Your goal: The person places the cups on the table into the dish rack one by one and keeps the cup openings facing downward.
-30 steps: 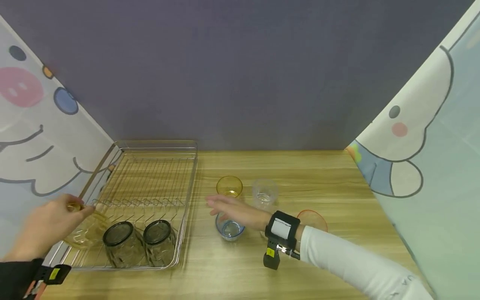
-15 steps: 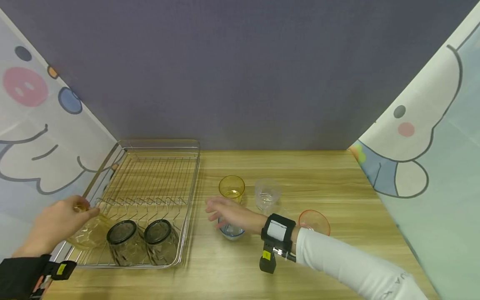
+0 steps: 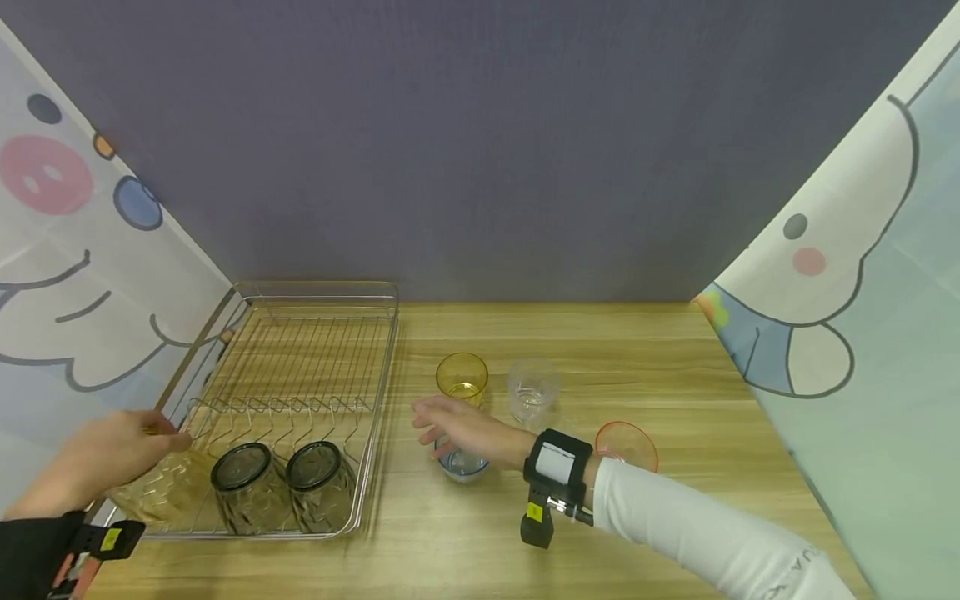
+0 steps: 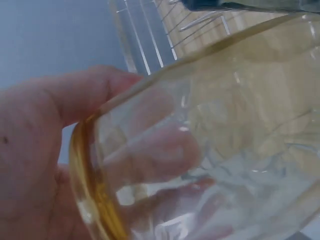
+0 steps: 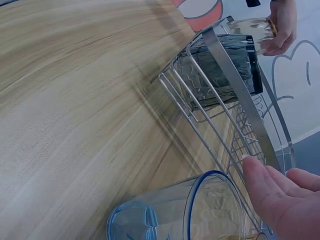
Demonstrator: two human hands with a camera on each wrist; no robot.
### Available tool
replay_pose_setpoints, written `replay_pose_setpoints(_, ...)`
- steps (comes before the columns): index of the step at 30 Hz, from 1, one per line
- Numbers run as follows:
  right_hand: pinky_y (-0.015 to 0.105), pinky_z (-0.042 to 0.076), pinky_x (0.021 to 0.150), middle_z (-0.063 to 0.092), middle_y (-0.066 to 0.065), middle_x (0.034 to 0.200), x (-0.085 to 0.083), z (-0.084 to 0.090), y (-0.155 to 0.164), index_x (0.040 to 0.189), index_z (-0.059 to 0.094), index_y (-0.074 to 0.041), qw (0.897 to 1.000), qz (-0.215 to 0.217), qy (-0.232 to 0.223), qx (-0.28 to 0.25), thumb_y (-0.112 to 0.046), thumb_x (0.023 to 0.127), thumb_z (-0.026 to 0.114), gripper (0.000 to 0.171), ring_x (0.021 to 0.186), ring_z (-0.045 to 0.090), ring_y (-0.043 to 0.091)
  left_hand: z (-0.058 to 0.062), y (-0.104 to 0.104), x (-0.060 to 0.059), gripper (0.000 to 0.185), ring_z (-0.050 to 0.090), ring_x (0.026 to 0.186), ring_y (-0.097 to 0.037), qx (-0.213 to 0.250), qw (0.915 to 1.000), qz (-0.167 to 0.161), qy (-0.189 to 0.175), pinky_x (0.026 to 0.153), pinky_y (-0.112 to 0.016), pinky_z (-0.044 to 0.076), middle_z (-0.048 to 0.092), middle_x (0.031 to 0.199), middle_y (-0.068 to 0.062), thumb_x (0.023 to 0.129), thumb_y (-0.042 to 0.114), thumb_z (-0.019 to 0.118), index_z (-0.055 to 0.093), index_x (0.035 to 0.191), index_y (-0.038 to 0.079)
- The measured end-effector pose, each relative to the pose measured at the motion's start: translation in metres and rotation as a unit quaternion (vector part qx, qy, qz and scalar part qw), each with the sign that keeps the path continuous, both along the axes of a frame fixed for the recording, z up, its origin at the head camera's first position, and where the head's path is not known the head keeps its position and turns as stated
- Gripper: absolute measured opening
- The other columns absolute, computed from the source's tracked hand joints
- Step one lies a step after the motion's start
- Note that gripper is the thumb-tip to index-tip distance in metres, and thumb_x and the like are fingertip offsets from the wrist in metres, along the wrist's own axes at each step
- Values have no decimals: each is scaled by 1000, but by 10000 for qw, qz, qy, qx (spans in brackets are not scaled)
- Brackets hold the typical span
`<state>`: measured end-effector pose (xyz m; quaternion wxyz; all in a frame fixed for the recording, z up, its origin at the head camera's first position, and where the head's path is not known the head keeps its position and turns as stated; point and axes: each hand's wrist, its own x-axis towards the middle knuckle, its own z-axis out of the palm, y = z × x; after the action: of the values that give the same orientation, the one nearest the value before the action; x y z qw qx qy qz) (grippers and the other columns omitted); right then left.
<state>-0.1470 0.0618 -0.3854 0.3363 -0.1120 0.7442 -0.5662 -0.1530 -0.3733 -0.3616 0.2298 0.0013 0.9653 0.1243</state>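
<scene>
In the head view, my left hand point(image 3: 112, 458) grips a pale yellow glass point(image 3: 168, 492) by its base, upside down, at the front left corner of the wire dish rack point(image 3: 322, 284). The left wrist view shows the thick amber base near the palm, with several fingers visible through the glass point(image 4: 240, 115). Two dark grey glasses point(image 3: 251, 496) stand upside down beside it in the rack. My right hand point(image 3: 468, 427) hovers, fingers loosely extended, over a blue-rimmed glass point(image 3: 462, 468) on the table, holding nothing.
Behind the right hand stand an amber glass point(image 3: 459, 367) and a clear glass point(image 3: 532, 387). A red-rimmed glass point(image 3: 628, 446) is partly hidden by the right forearm. Wire dividers point(image 3: 292, 406) cross the rack's middle, and a dark panel point(image 3: 480, 167) rises behind the table.
My left hand has lowered the yellow glass at the rack's front left corner, and its base has dropped beneath the fingers. The right hand has hardly moved.
</scene>
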Motion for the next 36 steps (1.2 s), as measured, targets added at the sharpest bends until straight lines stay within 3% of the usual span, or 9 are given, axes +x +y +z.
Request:
replay_pose_setpoints(4, 42, 52, 100, 53, 13, 140, 1, -1, 0, 146, 42, -13, 10000, 23, 20, -65, -44, 104, 40, 52, 121, 59, 26, -9, -3, 0, 69, 59, 86, -45, 97, 9999, 48, -66, 69, -49, 48, 60, 106, -35, 97, 54, 51, 60, 117, -12)
replay_pose_setpoints(14, 39, 54, 97, 54, 11, 139, 1, -3, 1, 148, 39, -12, 9999, 123, 77, -20, -47, 104, 40, 57, 120, 60, 25, -26, 2, 4, 64, 61, 81, -33, 174, 9998, 5, -110, 66, -43, 49, 66, 98, -24, 99, 48, 52, 60, 114, -14)
replay_pose_setpoints(21, 39, 53, 98, 55, 11, 138, 1, -4, 1, 149, 39, -11, 10000, 54, 28, -16, -48, 104, 40, 58, 120, 60, 25, -37, 5, 4, 61, 61, 82, -33, 306, 9994, 16, -169, 67, -43, 49, 66, 99, -24, 98, 46, 54, 62, 113, -12)
replay_pose_setpoints(36, 39, 53, 99, 55, 13, 138, 3, -6, 1, 147, 41, -11, 10000, 73, -21, -52, -43, 104, 41, 54, 119, 60, 25, -45, 9, 3, 63, 62, 83, -36, 193, 9996, -212, -52, 68, -46, 51, 65, 99, -25, 99, 47, 52, 60, 116, -13)
